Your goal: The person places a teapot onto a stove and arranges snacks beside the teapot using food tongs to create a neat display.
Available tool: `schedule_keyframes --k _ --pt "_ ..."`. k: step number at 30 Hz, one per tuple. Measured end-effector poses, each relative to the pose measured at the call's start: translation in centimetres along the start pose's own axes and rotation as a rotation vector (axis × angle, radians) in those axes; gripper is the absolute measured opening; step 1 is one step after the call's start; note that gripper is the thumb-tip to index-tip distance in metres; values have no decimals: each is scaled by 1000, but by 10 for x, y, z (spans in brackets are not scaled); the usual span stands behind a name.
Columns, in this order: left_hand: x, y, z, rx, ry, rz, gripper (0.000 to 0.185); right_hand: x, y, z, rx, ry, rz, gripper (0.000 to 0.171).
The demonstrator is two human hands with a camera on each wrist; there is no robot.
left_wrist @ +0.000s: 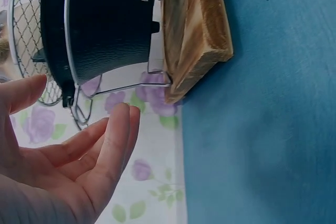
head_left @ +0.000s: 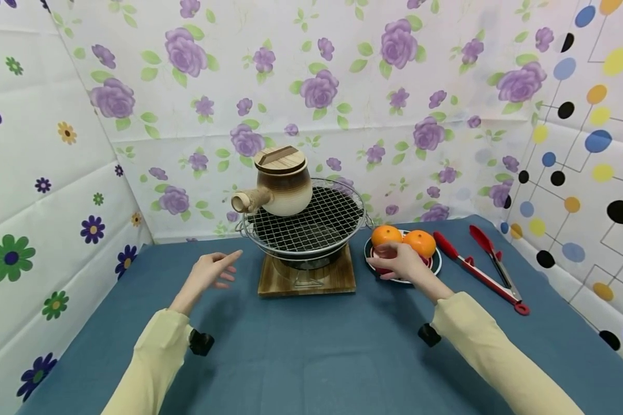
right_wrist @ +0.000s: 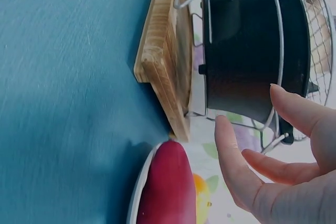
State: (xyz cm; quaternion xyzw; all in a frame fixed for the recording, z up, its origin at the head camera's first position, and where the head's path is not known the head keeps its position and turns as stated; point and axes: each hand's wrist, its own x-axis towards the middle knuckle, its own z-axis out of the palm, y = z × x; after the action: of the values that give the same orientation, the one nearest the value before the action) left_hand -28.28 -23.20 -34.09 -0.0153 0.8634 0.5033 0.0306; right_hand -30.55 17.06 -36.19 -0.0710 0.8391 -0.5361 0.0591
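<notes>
A round wire-mesh grill point(head_left: 311, 222) stands at the middle of the blue cloth point(head_left: 311, 357). On its mesh, toward the back left, sits 1 brown-and-cream clay pot point(head_left: 282, 184) with a wooden lid point(head_left: 280, 159) and a stubby side handle pointing left. Under the grill lies a square wooden board point(head_left: 337, 279). Well right of the grill lie red tongs point(head_left: 480, 265). Behind the grill hangs a purple-rose backdrop point(head_left: 342, 86).

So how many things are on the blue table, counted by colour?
Orange: 2, the round oranges on the dark round plate.
Red: 2, the red-tipped metal tongs and a red fruit under the right hand.
Brown: 2, the lidded clay pot and the wooden board.
Black: 1, the mesh-topped stove.
Total: 8 with the plate.
</notes>
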Motion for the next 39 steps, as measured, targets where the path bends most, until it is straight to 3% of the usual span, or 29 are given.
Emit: schedule_keyframes --k 12,23,39 --pt "11 -13 15 -83 -118 -141 79 -8 0 -20 58 -2 -11 64" --pt "20 -23 31 -118 -190 -156 71 -17 6 -42 -82 29 -58 61" --pt "28 -19 47 -130 -213 -190 68 -35 12 -81 -111 38 -36 67"
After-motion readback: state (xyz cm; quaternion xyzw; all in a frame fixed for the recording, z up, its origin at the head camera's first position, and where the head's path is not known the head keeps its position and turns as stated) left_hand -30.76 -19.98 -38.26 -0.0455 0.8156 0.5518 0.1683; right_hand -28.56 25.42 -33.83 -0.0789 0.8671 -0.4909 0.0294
